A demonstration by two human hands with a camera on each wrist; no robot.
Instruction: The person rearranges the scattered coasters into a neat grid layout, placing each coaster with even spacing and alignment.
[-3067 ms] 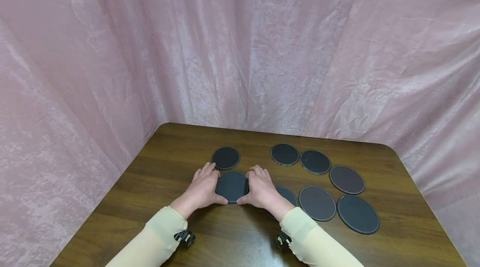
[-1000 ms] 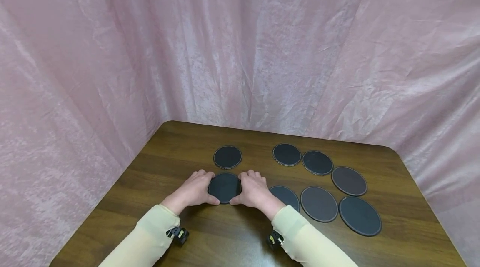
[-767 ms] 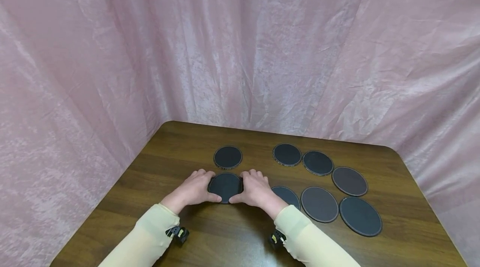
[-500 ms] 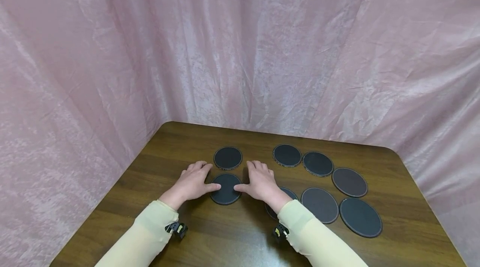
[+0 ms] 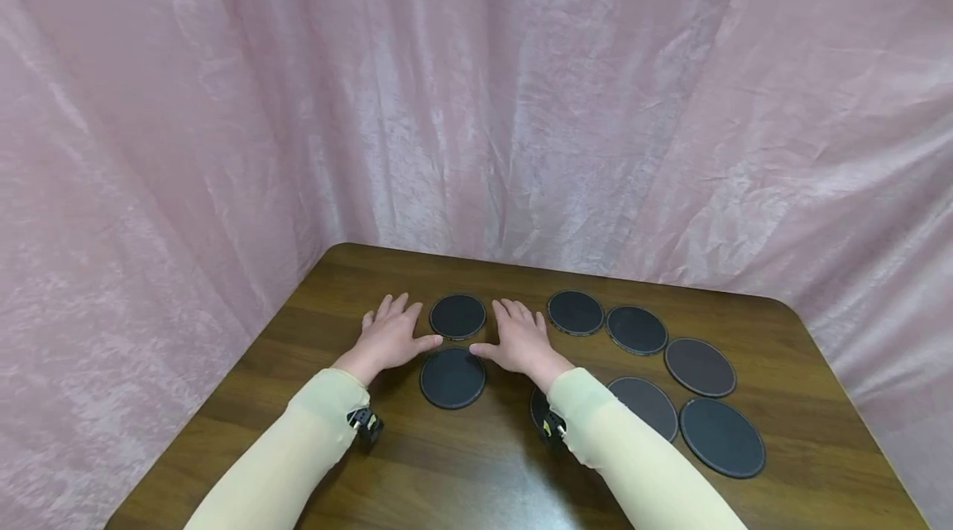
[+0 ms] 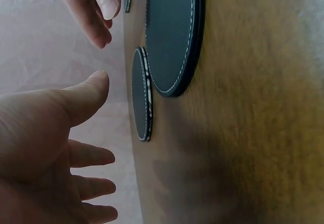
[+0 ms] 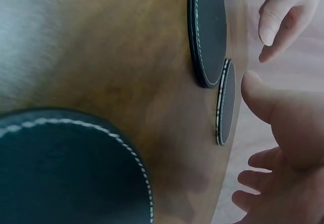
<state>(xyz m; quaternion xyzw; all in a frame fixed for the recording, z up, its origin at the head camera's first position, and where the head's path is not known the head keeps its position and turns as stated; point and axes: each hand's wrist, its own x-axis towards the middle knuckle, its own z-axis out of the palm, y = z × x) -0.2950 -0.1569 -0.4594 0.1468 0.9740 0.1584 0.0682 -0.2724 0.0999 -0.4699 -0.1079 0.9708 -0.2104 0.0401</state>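
Two dark round coasters with pale stitched rims lie between the hands, the far coaster just behind the near coaster. My left hand, fingers spread, hovers to their left with its thumb toward the space between them. On their right hovers my right hand, fingers extended, its thumb over the near coaster's back edge. Both wrist views show the hands above the wood, holding nothing: the left hand beside the far coaster, the right hand beside the same coaster.
To the right lie several more round coasters: a black one, another black one, a brownish one, a dark one and a brownish one. One more is partly under my right wrist. Pink curtains surround the wooden table.
Both hands have let go of the near coaster's sides, opened their fingers and moved forward toward the far coaster. The near coaster has shifted slightly left relative to the others since the earliest frame.
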